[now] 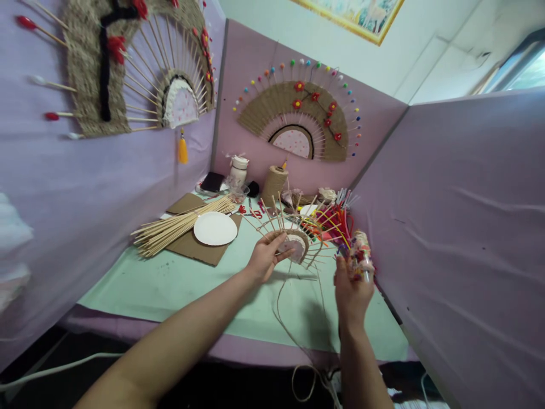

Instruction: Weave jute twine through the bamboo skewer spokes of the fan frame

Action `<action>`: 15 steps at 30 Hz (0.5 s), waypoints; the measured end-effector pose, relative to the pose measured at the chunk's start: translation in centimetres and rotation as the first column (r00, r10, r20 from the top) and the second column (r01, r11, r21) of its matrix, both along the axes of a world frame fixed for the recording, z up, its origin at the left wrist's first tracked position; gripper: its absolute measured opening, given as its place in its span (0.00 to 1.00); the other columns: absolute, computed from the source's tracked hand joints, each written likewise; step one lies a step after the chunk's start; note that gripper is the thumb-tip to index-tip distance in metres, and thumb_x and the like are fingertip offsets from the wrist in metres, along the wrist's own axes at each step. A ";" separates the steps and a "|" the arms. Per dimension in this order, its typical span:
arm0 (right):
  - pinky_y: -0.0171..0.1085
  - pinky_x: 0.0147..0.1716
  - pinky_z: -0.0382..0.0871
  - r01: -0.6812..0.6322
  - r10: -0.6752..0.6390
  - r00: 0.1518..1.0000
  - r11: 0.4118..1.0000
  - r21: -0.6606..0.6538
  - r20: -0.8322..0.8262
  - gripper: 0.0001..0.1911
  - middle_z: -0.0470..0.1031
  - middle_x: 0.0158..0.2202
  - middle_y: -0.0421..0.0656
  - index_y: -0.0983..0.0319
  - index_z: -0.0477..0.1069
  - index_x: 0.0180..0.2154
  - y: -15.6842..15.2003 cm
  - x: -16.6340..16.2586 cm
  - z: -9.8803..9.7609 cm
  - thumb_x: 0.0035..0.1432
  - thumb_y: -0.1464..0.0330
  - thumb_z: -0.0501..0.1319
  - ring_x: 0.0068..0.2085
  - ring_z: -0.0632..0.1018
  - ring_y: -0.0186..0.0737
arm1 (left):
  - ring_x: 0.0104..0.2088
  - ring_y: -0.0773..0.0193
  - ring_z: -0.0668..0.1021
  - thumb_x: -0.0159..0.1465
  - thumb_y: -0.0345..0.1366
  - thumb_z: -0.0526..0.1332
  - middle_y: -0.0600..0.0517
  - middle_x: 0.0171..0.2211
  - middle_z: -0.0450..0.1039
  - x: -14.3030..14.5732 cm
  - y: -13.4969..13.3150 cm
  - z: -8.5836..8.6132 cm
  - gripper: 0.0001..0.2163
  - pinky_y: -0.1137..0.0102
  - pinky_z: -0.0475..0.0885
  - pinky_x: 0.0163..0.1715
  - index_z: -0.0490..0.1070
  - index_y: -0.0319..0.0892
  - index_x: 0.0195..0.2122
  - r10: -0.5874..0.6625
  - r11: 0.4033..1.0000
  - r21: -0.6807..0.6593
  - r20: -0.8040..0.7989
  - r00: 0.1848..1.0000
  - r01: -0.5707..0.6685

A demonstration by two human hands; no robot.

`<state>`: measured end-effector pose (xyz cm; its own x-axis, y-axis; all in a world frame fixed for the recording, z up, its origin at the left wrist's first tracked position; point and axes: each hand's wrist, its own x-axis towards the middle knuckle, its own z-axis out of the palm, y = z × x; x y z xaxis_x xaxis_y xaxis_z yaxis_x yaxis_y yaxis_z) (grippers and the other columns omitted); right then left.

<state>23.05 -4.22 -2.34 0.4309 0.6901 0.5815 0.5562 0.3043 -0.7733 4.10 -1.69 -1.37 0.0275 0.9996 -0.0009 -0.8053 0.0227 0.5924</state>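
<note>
My left hand (264,255) grips a small half-made fan (297,243) of bamboo sticks with a jute-wrapped arc, held up above the green table mat (179,278). A jute string (284,318) trails from the fan down over the table's front edge. My right hand (349,287) is closed round a clear tube of small coloured beads (361,257), held upright to the right of the fan. A bundle of coloured pipe cleaners (336,218) lies just behind both hands.
A pile of bamboo sticks (179,226), a white paper plate (215,228) and brown cardboard (200,247) lie at the left. A jute spool (275,183), a white jar (239,170) and red scissors (254,212) stand at the back. Finished fans (298,116) hang on purple partitions.
</note>
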 end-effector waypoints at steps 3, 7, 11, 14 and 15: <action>0.44 0.42 0.66 0.168 -0.138 0.972 0.974 -0.151 0.192 0.27 0.72 0.39 0.52 0.67 0.68 0.45 1.2 4.8 -1.0 0.51 0.54 0.61 0.41 0.72 0.50 | 0.36 0.65 0.79 0.48 0.35 0.73 0.53 0.33 0.77 -0.4 0.3 0.3 0.13 0.61 0.77 0.42 0.74 0.39 0.33 0.054 0.998 0.031 0.047 0.997 -0.055; 0.47 0.43 0.66 0.315 -0.085 0.872 0.851 -0.419 0.483 0.25 0.72 0.43 0.62 0.73 0.69 0.48 1.4 8.2 -4.0 0.56 0.61 0.54 0.46 0.73 0.57 | 0.39 0.65 0.79 0.52 0.32 0.70 0.54 0.35 0.77 -1.0 0.7 0.5 0.10 0.56 0.74 0.50 0.75 0.39 0.34 0.104 0.991 0.073 0.066 0.992 -0.109; 0.49 0.47 0.64 0.395 0.096 0.773 0.701 -0.594 0.627 0.24 0.73 0.43 0.63 0.75 0.70 0.50 1.2 9.0 -5.5 0.59 0.64 0.51 0.47 0.74 0.59 | 0.41 0.61 0.80 0.53 0.31 0.67 0.52 0.38 0.79 -1.3 0.9 0.5 0.10 0.53 0.71 0.53 0.76 0.41 0.37 0.118 0.985 0.120 0.035 0.992 -0.121; 0.56 0.47 0.64 0.455 0.044 0.770 0.662 -0.596 0.637 0.28 0.71 0.50 0.63 0.69 0.69 0.54 1.1 8.9 -4.3 0.57 0.59 0.56 0.51 0.72 0.64 | 0.45 0.59 0.79 0.53 0.30 0.66 0.50 0.41 0.79 -1.3 1.0 0.3 0.13 0.53 0.68 0.56 0.76 0.42 0.41 0.130 0.979 0.162 -0.009 0.992 -0.126; 0.58 0.47 0.64 0.450 -0.004 0.781 0.698 -0.557 0.624 0.29 0.69 0.52 0.63 0.67 0.68 0.55 0.9 8.6 -3.6 0.56 0.58 0.57 0.52 0.70 0.66 | 0.47 0.58 0.79 0.53 0.30 0.65 0.50 0.42 0.79 -1.2 1.0 0.2 0.14 0.53 0.67 0.57 0.75 0.42 0.43 0.134 0.975 0.180 -0.025 0.991 -0.127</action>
